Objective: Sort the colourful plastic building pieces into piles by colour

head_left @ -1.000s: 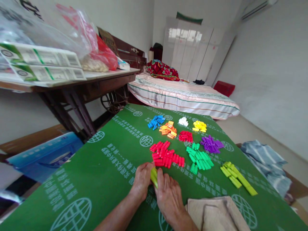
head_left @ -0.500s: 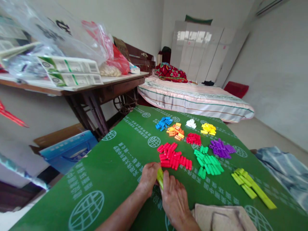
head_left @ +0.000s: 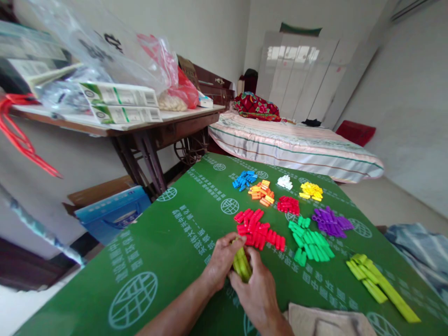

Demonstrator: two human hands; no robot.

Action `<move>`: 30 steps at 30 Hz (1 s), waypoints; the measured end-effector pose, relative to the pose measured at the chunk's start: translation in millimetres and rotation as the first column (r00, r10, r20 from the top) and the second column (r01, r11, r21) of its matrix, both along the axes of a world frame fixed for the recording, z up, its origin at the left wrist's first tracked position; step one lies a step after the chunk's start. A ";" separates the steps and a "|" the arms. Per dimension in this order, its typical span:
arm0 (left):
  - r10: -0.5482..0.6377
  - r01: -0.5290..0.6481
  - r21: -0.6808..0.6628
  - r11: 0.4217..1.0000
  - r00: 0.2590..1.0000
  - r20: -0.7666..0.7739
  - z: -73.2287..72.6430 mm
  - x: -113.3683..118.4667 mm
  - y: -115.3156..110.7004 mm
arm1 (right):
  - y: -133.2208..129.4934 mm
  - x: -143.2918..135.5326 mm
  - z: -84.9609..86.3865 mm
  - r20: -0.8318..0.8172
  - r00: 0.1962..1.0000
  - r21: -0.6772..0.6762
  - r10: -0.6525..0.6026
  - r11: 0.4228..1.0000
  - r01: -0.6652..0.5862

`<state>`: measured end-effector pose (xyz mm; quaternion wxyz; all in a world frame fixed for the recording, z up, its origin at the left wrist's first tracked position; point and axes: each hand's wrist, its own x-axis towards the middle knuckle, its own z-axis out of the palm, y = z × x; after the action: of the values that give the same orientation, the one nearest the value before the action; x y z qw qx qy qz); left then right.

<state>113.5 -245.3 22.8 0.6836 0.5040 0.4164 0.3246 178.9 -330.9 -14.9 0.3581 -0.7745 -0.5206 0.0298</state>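
Note:
Several yellow-green tubes (head_left: 241, 264) are bunched together between both hands at the front of the green table (head_left: 182, 275). My left hand (head_left: 223, 261) has its fingers wrapped round their left side and top. My right hand (head_left: 257, 284) grips them from the right, thumb underneath. Just beyond the hands lies a pile of red tubes (head_left: 257, 229). Green tubes (head_left: 311, 242) are to its right. More yellow-green pieces (head_left: 374, 280), one of them long, lie near the table's right edge.
Farther back are blue (head_left: 244, 179), orange (head_left: 262, 192), white (head_left: 284, 182), yellow (head_left: 311, 191), dark red (head_left: 288, 205) and purple pieces (head_left: 331, 221). A beige cloth (head_left: 325, 321) lies at the front edge. A sewing table (head_left: 189, 118) and a bed (head_left: 297, 144) stand beyond.
Both hands have closed round the yellow-green tubes, which now show as a wider bunch between them. The camera view has shifted slightly left.

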 end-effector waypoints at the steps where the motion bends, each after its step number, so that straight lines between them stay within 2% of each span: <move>1: -0.013 0.014 -0.027 1.000 0.999 0.035 -0.7 0.9 -1.9 | 1.2 0.0 2.5 -0.013 1.000 -0.042 -0.023 0.999 0.022; 4: -0.010 0.019 -0.087 0.996 0.995 0.099 -6.9 4.6 -7.9 | 3.9 -0.7 6.7 0.059 0.996 -0.144 -0.067 0.987 0.075; 7: 0.014 0.004 -0.126 0.992 0.990 0.139 -15.0 7.3 -9.3 | 4.2 -1.2 7.5 0.172 0.985 -0.194 -0.029 0.979 0.063; 10: 0.036 -0.014 -0.150 0.989 0.988 0.148 -15.6 5.1 1.2 | 1.4 -1.8 5.7 0.262 0.965 -0.227 0.021 0.973 0.041; 14: 0.259 -0.237 -0.151 0.960 0.954 0.148 -4.7 -6.8 27.5 | -4.2 -2.9 -1.1 0.357 0.934 -0.190 0.019 0.980 0.052; 15: 0.273 -0.254 -0.141 0.957 0.953 0.130 -2.7 -9.6 31.8 | -4.9 -2.9 -2.7 0.363 0.932 -0.177 0.007 0.982 0.062; 20: 0.019 -0.018 -0.085 0.996 1.000 0.011 -2.4 -13.7 28.6 | -4.1 -0.5 -5.9 0.318 0.948 -0.133 -0.011 0.989 0.056; 23: -0.143 0.143 -0.009 0.990 0.983 -0.113 -0.5 -15.2 24.7 | -4.1 1.2 -6.3 0.278 0.960 -0.088 -0.032 0.994 0.059; 25: -0.218 0.220 -0.007 0.976 0.962 -0.163 2.1 -17.1 25.4 | -4.4 2.4 -6.9 0.251 0.967 -0.070 -0.039 0.996 0.058; 27: -0.225 0.228 -0.002 0.974 0.959 -0.171 4.3 -18.5 27.4 | -4.5 3.5 -7.6 0.225 0.974 -0.069 -0.042 0.996 0.058; 30: -0.172 0.179 0.032 0.983 0.973 -0.152 5.5 -18.7 30.7 | -4.3 4.6 -7.8 0.187 0.982 -0.083 -0.041 0.995 0.057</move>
<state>94.8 -214.6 28.2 0.6650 0.5771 0.4124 0.2338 183.5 -335.3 -22.7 0.2745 -0.8015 -0.5306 -0.0281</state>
